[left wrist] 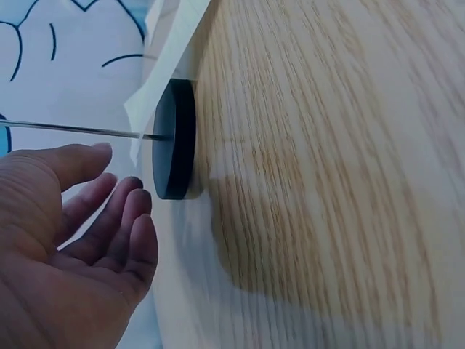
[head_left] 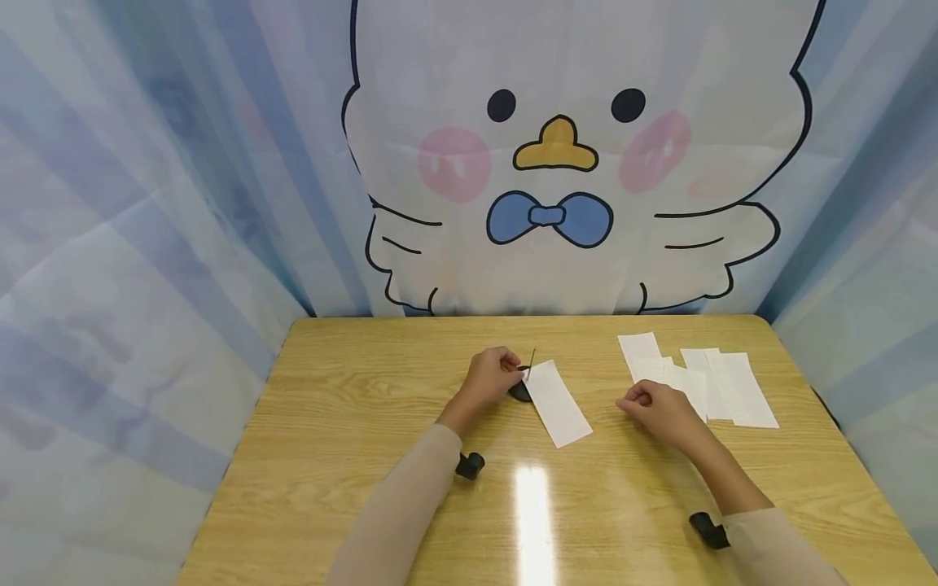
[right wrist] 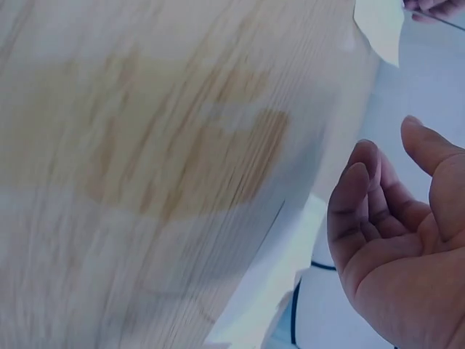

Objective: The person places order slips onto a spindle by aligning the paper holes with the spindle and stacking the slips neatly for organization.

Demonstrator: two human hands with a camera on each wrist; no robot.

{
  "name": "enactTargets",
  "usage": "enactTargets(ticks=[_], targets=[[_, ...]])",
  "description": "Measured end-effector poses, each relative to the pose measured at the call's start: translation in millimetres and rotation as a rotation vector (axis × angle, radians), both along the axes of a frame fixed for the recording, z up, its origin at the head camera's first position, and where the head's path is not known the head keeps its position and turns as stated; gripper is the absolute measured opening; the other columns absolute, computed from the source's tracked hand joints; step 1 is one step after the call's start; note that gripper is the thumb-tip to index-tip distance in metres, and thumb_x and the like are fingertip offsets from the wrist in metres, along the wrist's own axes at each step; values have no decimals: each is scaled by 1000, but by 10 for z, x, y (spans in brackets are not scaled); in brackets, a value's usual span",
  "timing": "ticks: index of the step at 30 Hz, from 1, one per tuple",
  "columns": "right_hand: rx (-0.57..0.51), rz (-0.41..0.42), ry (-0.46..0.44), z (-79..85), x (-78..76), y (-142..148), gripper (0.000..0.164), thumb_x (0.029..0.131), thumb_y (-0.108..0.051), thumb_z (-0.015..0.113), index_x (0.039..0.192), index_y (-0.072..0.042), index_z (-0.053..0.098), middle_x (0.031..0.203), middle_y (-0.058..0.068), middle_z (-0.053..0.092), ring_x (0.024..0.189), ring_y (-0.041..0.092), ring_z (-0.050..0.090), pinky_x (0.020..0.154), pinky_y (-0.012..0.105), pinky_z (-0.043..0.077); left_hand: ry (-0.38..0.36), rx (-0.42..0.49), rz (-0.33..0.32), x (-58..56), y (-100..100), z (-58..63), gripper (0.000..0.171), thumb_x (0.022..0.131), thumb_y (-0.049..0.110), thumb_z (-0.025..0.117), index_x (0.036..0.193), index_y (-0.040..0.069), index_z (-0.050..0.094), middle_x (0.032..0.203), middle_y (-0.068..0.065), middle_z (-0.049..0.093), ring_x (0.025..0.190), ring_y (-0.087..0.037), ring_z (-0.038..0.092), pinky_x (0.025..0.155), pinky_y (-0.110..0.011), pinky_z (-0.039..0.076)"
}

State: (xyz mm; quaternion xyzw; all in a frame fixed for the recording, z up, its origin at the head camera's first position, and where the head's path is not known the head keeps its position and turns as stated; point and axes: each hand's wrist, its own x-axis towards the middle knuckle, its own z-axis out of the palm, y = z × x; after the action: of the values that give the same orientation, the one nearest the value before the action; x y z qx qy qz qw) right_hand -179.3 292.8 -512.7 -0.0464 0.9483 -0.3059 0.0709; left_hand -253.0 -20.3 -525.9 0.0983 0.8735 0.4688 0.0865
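A paper spike with a round black base (left wrist: 174,142) and a thin upright metal rod (left wrist: 80,130) stands on the table. One white paper slip (head_left: 558,404) has the rod through its upper end and slopes down to the right. Beside the rod is my left hand (head_left: 493,375), its fingers loosely bent and nothing between thumb and fingertips in the left wrist view. My right hand (head_left: 665,413) hovers over the table just in front of the loose white slips (head_left: 740,389). In the right wrist view its thumb stands apart from the curved fingers, which hold nothing.
Several overlapping slips lie at the right rear of the wooden table (head_left: 352,391). A printed curtain (head_left: 242,146) hangs behind and at both sides. Black wrist-worn pieces (head_left: 471,465) show beside both sleeves.
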Motion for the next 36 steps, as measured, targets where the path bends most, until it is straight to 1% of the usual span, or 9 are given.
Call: enactTargets(ticks=[4, 8, 11, 14, 19, 23, 26, 32, 36], targets=[[0, -20, -5, 58, 34, 151, 35, 102, -36, 66, 110, -3, 70, 93, 5, 72, 79, 13, 62, 70, 33, 50, 21, -46, -49, 29, -25, -17, 29, 96, 17, 76, 122, 6, 71, 118, -8, 71, 104, -22, 67, 84, -32, 58], [-8, -54, -30, 91, 54, 335, 41, 105, -38, 62, 118, -1, 69, 97, 9, 74, 80, 14, 65, 66, 31, 51, 32, -100, -98, 70, -42, -34, 49, 95, 21, 77, 140, 8, 63, 141, -10, 62, 123, -27, 62, 96, -39, 56], [-13, -75, -30, 89, 60, 484, 48, 105, -42, 59, 123, 1, 66, 99, 11, 74, 81, 16, 67, 64, 30, 51, 45, -136, -117, 92, -51, -45, 58, 94, 23, 79, 146, 9, 58, 149, -11, 56, 135, -31, 55, 106, -45, 51], [4, -98, -5, 78, 72, 626, 51, 105, -43, 59, 127, 2, 65, 104, 16, 73, 89, 25, 69, 67, 30, 51, 62, -170, -131, 98, -52, -72, 64, 93, 26, 80, 149, 10, 55, 153, -11, 53, 144, -31, 47, 113, -46, 46], [44, -153, 46, 63, 109, 877, 55, 106, -42, 57, 134, 5, 60, 118, 26, 67, 107, 42, 64, 76, 36, 51, 104, -224, -152, 80, -34, -144, 68, 91, 31, 81, 150, 11, 54, 153, -10, 54, 144, -31, 47, 115, -43, 44], [42, -211, 63, 55, 147, 1053, 57, 107, -39, 57, 138, 8, 55, 127, 32, 61, 113, 49, 58, 81, 51, 54, 135, -255, -153, 71, -19, -191, 66, 91, 33, 82, 149, 12, 56, 151, -9, 56, 138, -32, 50, 112, -42, 46], [31, -257, 68, 52, 177, 1163, 61, 107, -39, 56, 142, 10, 51, 135, 36, 55, 116, 52, 54, 85, 61, 52, 152, -281, -155, 69, -12, -213, 67, 91, 34, 82, 149, 13, 57, 149, -8, 57, 135, -31, 51, 110, -41, 47], [30, -320, 78, 27, 202, 1348, 69, 108, -42, 53, 148, 13, 42, 143, 38, 47, 122, 55, 49, 88, 65, 47, 159, -301, -145, 59, -6, -217, 62, 90, 36, 82, 145, 16, 61, 146, -6, 59, 132, -30, 53, 108, -41, 48], [12, -352, 34, -7, 200, 1448, 75, 108, -46, 51, 150, 14, 37, 146, 40, 43, 126, 57, 45, 93, 67, 44, 164, -310, -136, 43, -4, -215, 56, 90, 37, 82, 139, 17, 66, 142, -5, 60, 129, -30, 53, 105, -41, 49]])
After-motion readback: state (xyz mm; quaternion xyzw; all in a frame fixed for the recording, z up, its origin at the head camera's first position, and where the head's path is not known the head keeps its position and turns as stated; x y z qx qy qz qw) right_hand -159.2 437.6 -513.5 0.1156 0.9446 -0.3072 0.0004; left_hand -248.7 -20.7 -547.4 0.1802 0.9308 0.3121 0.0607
